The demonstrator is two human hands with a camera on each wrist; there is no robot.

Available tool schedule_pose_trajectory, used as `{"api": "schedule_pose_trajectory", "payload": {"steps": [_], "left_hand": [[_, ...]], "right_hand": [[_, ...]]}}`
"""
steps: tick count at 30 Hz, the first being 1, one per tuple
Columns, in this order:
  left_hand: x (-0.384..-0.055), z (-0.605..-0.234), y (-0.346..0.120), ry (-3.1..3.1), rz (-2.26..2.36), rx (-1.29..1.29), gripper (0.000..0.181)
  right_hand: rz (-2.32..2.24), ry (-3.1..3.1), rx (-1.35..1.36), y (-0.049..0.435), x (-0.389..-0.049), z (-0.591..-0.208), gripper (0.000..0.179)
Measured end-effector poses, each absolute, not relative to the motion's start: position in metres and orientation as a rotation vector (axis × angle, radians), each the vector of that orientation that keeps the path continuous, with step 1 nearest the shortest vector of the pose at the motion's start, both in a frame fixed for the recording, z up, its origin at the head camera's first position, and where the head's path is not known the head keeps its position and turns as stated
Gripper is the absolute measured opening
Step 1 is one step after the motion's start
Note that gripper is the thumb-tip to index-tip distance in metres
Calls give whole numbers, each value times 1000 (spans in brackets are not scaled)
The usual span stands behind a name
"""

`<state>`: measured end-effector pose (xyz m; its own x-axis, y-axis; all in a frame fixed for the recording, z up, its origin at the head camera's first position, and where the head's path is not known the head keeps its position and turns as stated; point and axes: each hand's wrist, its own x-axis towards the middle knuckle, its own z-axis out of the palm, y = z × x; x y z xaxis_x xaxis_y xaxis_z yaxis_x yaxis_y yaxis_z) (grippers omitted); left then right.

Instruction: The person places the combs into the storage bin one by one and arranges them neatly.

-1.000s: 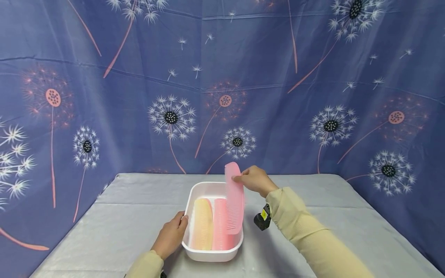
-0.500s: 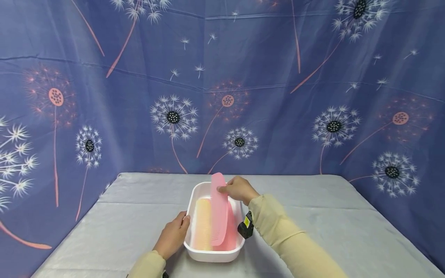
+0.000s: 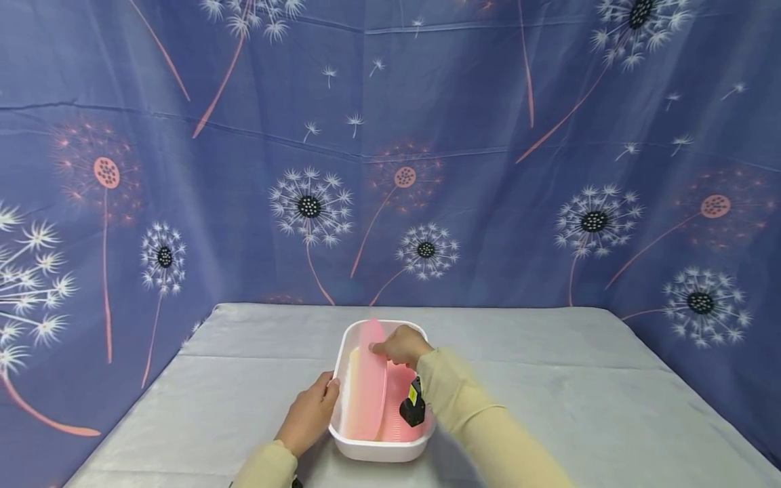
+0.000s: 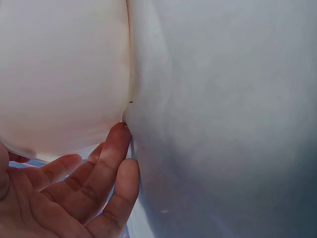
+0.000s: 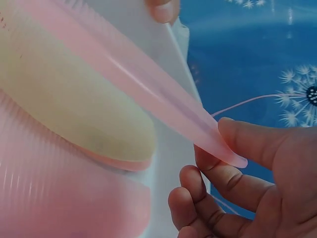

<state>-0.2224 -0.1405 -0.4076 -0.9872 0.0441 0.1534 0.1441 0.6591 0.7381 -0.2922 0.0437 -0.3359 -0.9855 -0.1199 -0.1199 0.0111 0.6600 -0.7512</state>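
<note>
My right hand (image 3: 401, 344) pinches one end of a pink comb (image 3: 366, 386) between thumb and fingers. The comb slants lengthwise inside a white plastic basin (image 3: 377, 453). In the right wrist view, a yellow comb (image 5: 94, 94) lies beside it, with a pink edge (image 5: 133, 164) showing underneath. Another pink comb (image 5: 74, 198) lies across from the yellow one on the basin's floor. My left hand (image 3: 310, 413) grips the basin's left side, thumb at the rim. In the left wrist view, its fingers (image 4: 96, 178) press the outer wall (image 4: 59, 74).
The basin stands on a table covered with a pale grey cloth (image 3: 537, 400). Behind and at both sides hangs a blue curtain (image 3: 500, 230) printed with dandelions. A black wrist camera (image 3: 413, 407) on the right forearm overlaps the basin.
My right hand has carried the pink comb leftward and down, from the basin's right side to over the yellow comb. My left hand keeps its grip on the basin.
</note>
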Motion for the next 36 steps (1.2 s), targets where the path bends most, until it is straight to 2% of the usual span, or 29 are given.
{"api": "schedule_pose_trajectory", "payload": {"steps": [15,25,36], "left_hand": [[-224,-410,-137,-2760,-1251,-142,43],[-223,-410,-138,-2752,-1259,-147,42],[-222,-407,-139,-2755,-1244,-135,42]], "right_hand": [[-912,2859,-76,34,-294,-348,42],[-748,2952,-99,29,-290,-348,41],[-639,3016,-178,26,-307,-367,44]]}}
